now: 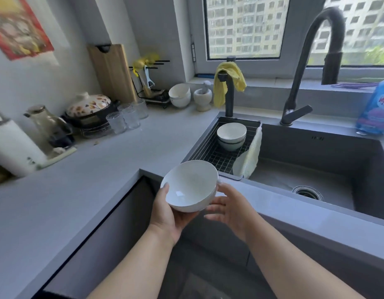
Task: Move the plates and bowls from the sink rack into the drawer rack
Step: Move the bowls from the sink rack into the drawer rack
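Left hand (168,214) is cupping the bowl (190,185) from below, tilted. Right hand (228,207) is hovering open beside it. Drawer rack isn't showing.

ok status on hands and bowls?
Left hand holds white bowl; right hand open beside it. Stacked bowls in sink rack. Nothing blocking.

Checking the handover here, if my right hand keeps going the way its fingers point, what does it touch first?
Most likely the white bowl: the right hand points left toward its side, and the left hand grips it from below. Depth is uncertain.
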{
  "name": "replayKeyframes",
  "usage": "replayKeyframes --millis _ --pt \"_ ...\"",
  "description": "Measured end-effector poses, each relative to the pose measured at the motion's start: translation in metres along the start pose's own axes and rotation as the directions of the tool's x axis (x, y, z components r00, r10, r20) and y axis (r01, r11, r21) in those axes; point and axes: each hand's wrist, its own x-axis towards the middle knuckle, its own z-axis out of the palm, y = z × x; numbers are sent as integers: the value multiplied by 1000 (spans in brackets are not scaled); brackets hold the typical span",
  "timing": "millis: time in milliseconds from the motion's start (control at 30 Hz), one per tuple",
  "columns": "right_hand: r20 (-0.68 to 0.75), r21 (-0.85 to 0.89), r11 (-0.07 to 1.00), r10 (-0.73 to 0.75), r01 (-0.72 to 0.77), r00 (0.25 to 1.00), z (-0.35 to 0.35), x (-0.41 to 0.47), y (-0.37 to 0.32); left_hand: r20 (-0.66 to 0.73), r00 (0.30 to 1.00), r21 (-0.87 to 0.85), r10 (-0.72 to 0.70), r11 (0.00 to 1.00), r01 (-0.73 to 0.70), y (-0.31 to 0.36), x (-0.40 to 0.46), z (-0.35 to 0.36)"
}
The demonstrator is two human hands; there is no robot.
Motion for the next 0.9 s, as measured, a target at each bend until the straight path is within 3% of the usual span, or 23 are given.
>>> replayKeyframes --millis 267,633,900 --pt "170 -2 993 118 -119 978 50 -19 29 -225 963 144 147 983 -116 10 -55 -53" --pt "220 -115 981 180 -158 959 157 -55 85 -415 876 228 246 960 -161 27 -139 -159" --pt "280 -279 942 266 -187 922 247 -113 168 -597 741 231 306 951 -206 24 -240 -289"
